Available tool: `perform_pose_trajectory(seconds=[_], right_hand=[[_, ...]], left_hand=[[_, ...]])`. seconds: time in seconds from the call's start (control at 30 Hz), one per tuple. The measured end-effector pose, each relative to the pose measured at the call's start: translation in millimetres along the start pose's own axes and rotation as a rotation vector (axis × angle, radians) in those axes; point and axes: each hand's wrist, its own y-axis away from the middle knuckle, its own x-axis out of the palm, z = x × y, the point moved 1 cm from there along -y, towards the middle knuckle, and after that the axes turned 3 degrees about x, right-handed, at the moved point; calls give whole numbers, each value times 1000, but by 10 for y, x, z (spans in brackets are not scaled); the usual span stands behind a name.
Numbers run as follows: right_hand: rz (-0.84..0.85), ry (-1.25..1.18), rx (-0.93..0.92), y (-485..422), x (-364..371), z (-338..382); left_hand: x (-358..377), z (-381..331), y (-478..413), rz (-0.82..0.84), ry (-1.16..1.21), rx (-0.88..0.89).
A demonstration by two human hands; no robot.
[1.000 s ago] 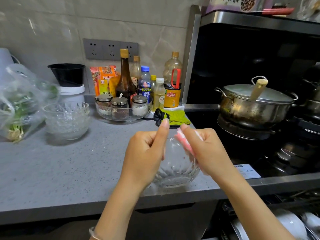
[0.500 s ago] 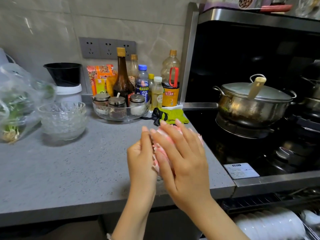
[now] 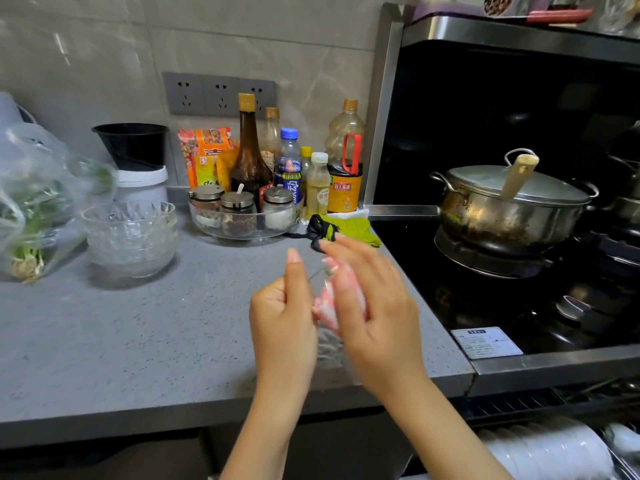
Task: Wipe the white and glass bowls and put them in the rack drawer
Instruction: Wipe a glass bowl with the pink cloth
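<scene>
Evidently mid-wipe: the left hand point(image 3: 282, 317) curls its fingers round a clear ribbed glass bowl point(image 3: 329, 353), tipped on edge between both hands, presumably to expose its wall. With fingers nearly straight, the right hand point(image 3: 377, 317) presses a pink-and-white cloth point(image 3: 330, 301) against it. Below the right forearm, a pull-out rack drawer point(image 3: 547, 448) waits open.

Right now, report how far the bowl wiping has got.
Looks done: white dishes stand stacked in the rack drawer. In hand: the left hand holds one glass bowl on edge while the right hand presses a pink cloth against it. Left: a stack of glass bowls waits on the counter, not yet racked.
</scene>
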Motion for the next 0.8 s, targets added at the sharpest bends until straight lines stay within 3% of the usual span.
perform_pose_trajectory(seconds=[0.17, 0.3, 0.4, 0.67, 0.8], right_hand=[[153, -642, 522, -90, -135, -125], [140, -741, 771, -85, -201, -145], [180, -665, 757, -111, -271, -59], [323, -535, 620, -300, -427, 73], [313, -491, 507, -262, -374, 78]], left_hand=[[-156, 0, -27, 48, 80, -84], [-216, 57, -77, 95, 168, -173], [-233, 9, -115, 140, 97, -129], [-174, -236, -138, 483, -188, 125], [-80, -179, -71, 458, -184, 181]])
